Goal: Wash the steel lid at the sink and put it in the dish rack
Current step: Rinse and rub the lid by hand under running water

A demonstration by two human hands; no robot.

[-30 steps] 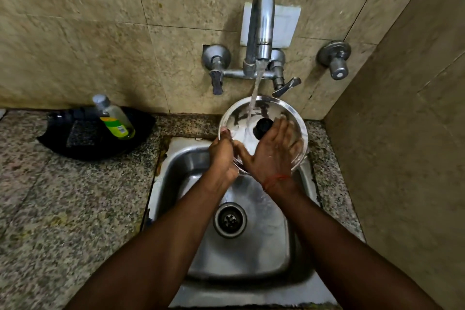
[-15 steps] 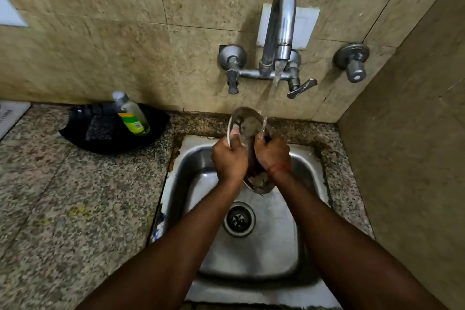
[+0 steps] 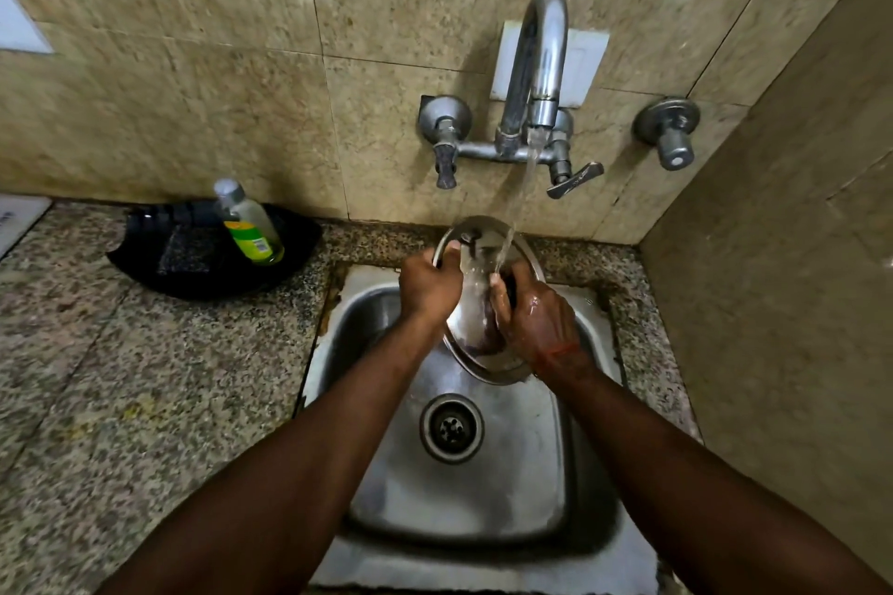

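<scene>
A curved chrome faucet (image 3: 541, 63) stands out from the beige tiled wall (image 3: 193, 87), with a white plate (image 3: 587, 63) on the wall behind it. A thin stream of water (image 3: 524, 188) runs from its spout. A knob (image 3: 444, 145) sits on its left side and a lever handle (image 3: 575, 179) on its right, while a separate round valve (image 3: 669, 133) is mounted further right. On the speckled granite counter (image 3: 145, 377) lies a black tray (image 3: 145, 256) against the wall. It holds a dark scrub pad (image 3: 186, 246) and a leaning clear bottle (image 3: 249, 222) with a green label.
</scene>
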